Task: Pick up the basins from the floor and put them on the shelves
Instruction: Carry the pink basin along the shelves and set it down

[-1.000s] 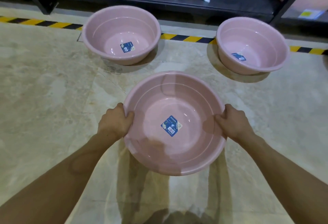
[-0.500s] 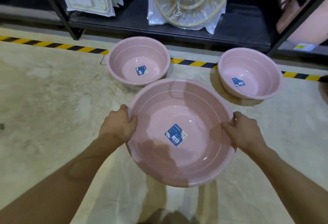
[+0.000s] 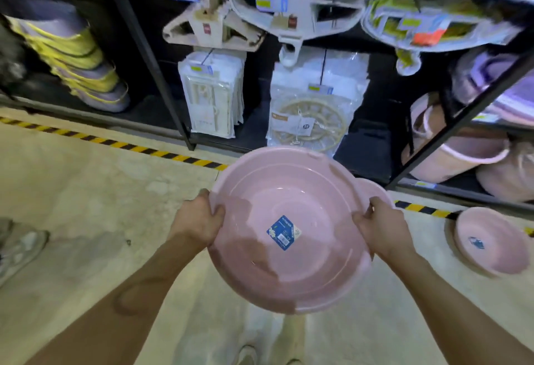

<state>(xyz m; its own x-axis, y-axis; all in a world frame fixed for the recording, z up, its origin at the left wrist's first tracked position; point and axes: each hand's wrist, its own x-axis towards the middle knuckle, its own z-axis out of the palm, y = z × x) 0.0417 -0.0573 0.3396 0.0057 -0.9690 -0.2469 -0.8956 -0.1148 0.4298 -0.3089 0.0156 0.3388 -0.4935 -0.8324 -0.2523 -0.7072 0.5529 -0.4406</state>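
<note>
I hold a large pink basin [image 3: 289, 211] with a blue label inside, lifted off the floor and tilted toward me. My left hand [image 3: 198, 221] grips its left rim and my right hand [image 3: 381, 227] grips its right rim. A second pink basin [image 3: 491, 244] sits on the floor at the right. Only the rim of a third pink basin [image 3: 374, 188] shows behind the held one. The black shelves [image 3: 161, 81] rise in front of me.
The shelves hold bagged hangers [image 3: 212, 93], a round drying rack [image 3: 310, 120], stacked yellow and purple bowls [image 3: 86, 69] and pink buckets [image 3: 450, 156]. Yellow-black tape [image 3: 121, 145] marks the floor edge. Someone's shoe [image 3: 17, 249] is at the far left.
Both hands have raised the basin off the floor and my view has tilted up, so the shelves now fill the top. The other two basins have slid right and partly out of sight.
</note>
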